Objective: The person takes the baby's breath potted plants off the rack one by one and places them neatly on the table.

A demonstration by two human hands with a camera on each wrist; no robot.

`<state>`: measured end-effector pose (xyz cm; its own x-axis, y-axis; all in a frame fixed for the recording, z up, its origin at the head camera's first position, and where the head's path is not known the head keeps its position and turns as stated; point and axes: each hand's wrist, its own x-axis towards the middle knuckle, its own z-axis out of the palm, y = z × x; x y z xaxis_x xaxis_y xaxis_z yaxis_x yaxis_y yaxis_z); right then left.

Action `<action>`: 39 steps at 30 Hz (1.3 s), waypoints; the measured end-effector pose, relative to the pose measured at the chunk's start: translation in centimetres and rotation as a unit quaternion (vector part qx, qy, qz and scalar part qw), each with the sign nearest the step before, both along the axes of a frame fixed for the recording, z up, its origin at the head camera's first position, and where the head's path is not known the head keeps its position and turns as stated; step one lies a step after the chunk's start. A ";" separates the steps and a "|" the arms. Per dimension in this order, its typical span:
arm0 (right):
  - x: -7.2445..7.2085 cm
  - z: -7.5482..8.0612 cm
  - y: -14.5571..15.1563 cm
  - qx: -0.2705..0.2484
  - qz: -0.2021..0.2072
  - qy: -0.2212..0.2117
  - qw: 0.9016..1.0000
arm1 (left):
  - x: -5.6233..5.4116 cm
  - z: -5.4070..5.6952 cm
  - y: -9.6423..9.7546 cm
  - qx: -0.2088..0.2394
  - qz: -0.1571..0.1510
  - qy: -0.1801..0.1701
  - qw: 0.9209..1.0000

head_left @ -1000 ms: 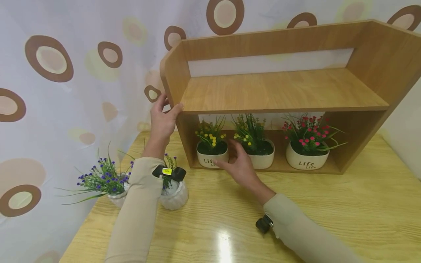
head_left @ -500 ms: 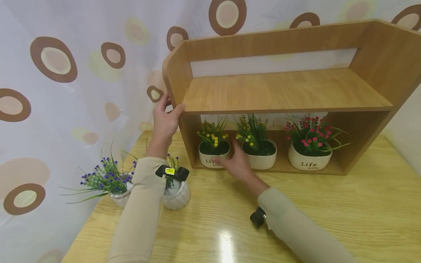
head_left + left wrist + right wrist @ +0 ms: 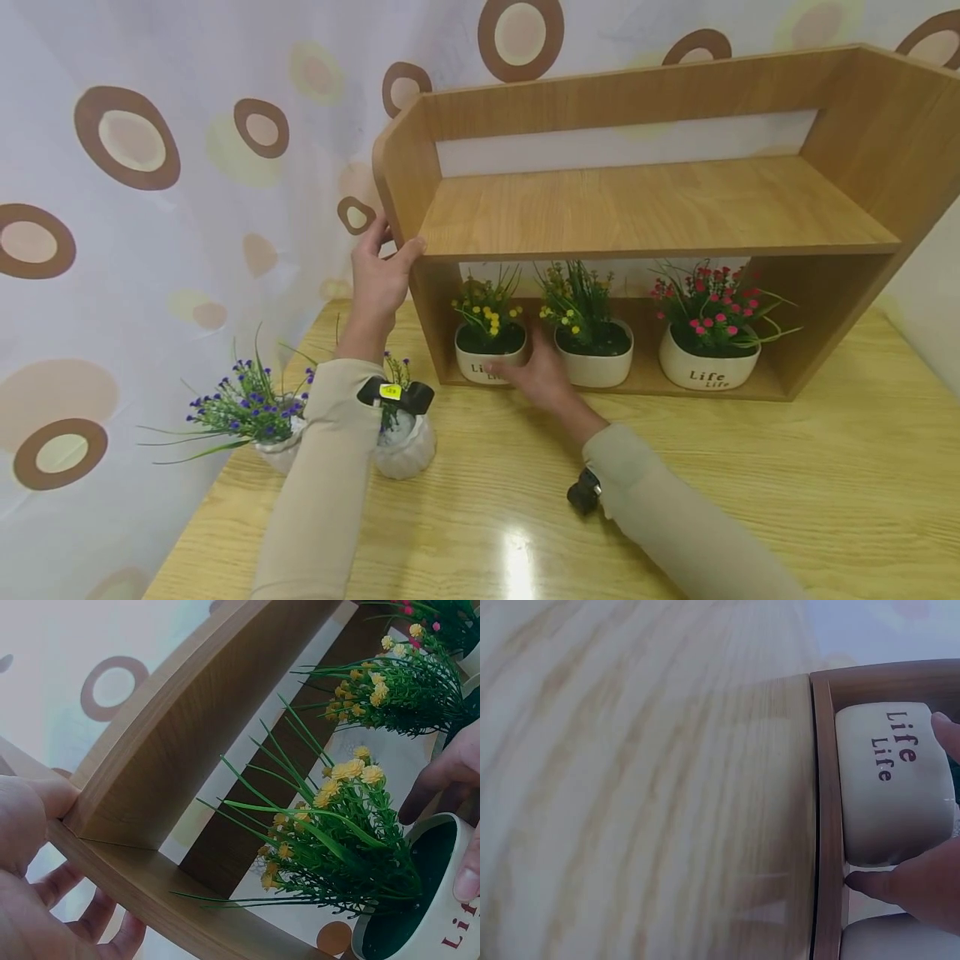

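A wooden two-level shelf (image 3: 645, 208) stands on the table. My left hand (image 3: 380, 279) grips the edge of its left side panel, thumb at the front and fingers behind. On the lower level sits a white flowerpot (image 3: 471, 364) of yellow artificial flowers, marked "Life". My right hand (image 3: 543, 375) holds this pot at its right end. In the left wrist view the thumb lies on the pot's front wall (image 3: 450, 919), while the other fingers go behind its rim. From the right wrist, the pot (image 3: 892, 799) appears seated on the shelf board.
To the right on the lower level are another yellow-flowered pot (image 3: 600, 367) and a pink-flowered pot (image 3: 705, 367). Two ribbed white pots of purple flowers, one (image 3: 276, 454) partly behind my left sleeve and one (image 3: 408, 454) beside it, stand on the table (image 3: 480, 500). A patterned curtain hangs behind.
My right hand has moved slightly left and closed in on the left yellow-flowered pot. The left hand keeps its grip on the shelf. The head view has shifted slightly.
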<state>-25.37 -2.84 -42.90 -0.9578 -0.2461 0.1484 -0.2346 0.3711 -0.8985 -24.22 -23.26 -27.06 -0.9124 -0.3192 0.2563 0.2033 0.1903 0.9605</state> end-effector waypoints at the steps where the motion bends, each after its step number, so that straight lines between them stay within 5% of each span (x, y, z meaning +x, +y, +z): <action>1: 0.0 -0.1 0.0 0.000 0.000 0.001 1.000 | 0.0 0.0 0.0 0.000 0.000 0.001 1.000; 39: 0.0 -0.5 -0.4 -0.002 -0.020 -0.025 0.999 | 0.2 0.0 0.1 0.009 -0.002 0.016 1.000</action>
<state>-25.35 -3.23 -43.40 -0.9732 -0.2068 0.1009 -0.1741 0.3754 -0.9103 -24.04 -23.12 -27.02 -0.9051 -0.3214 0.2785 0.2336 0.1715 0.9571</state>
